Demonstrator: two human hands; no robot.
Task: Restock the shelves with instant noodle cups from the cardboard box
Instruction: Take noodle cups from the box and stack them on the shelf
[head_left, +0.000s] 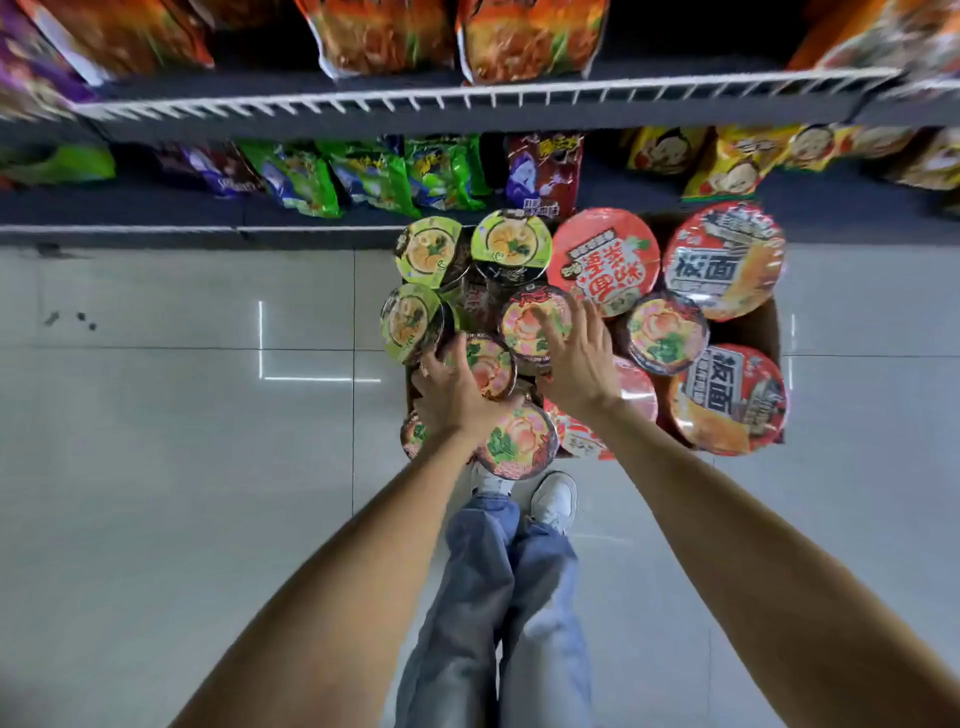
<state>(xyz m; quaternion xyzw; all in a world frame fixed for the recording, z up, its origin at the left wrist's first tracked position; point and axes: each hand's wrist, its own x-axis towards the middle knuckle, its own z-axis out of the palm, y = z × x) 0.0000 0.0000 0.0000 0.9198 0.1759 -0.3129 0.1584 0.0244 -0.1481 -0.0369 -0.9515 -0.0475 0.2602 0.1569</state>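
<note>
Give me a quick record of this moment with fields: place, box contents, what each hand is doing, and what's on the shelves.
place: shop aisle, tiled floor, shelving ahead
box: cardboard box on the floor, packed with noodle cups
green-lid cups: far left of the box
large red bowls: right side
left hand: fingers curled round a pink-lid cup
right hand: fingers spread on another pink-lid cup, grip unclear
shelves: bagged noodle packs, no cups visible there
</note>
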